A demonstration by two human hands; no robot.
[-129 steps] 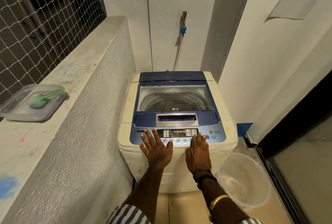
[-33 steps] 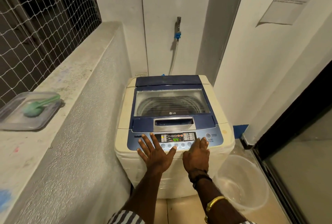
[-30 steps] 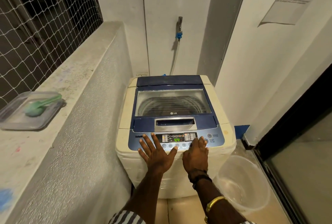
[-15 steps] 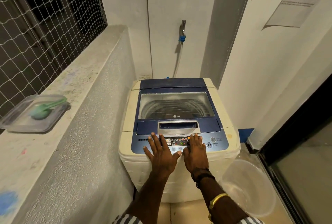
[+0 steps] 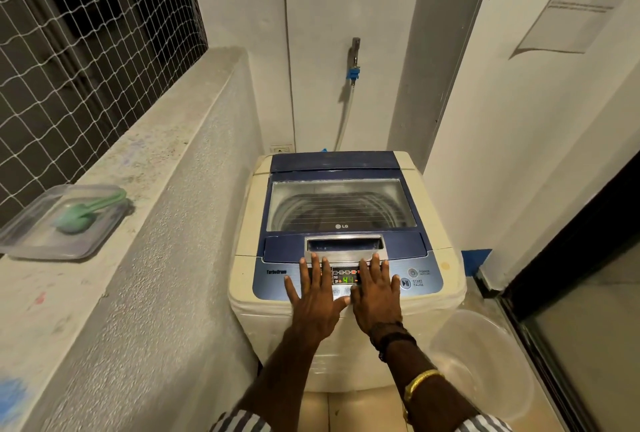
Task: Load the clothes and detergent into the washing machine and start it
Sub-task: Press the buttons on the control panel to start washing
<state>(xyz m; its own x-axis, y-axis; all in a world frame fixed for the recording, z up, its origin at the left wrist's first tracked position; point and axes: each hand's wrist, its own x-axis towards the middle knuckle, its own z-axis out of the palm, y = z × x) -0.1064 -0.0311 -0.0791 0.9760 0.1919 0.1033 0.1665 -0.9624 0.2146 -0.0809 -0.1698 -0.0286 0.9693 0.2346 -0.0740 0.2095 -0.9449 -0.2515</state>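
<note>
Washing machine [image 5: 346,234], a cream top-loader with a blue lid, stands in the lower middle of the frame against the back wall, its lid shut and the window showing only the ribbed drum; whether clothes lie inside cannot be told. Both hands rest flat on the blue control panel [image 5: 273,284] along the front edge of the machine, fingers spread and gripping nothing: the left hand [image 5: 317,296] covers the panel's left-centre, the right hand [image 5: 375,293] its right-centre, and between them the display [image 5: 346,277] glows with a green 44. The relation that matters is sideways along the panel, whose long axis runs left to right across the frame. The start/pause button [image 5: 405,283] sits just beside the outer edge of the right hand, toward the right of the frame, with the power button [image 5: 412,272] slightly above it. So the right hand is plainly the nearer one, and judging from the lit display, the likely remaining step is a short sideways shift of that hand and a press of one fingertip on start/pause. On the ledge [image 5: 104,275] at the left of the frame lies a clear plastic container [image 5: 31,234] with a green scoop [image 5: 83,211] on it, well apart from the machine. A clear plastic tub [image 5: 485,362] sits on the floor at lower right, just beside the machine's front corner.
</note>
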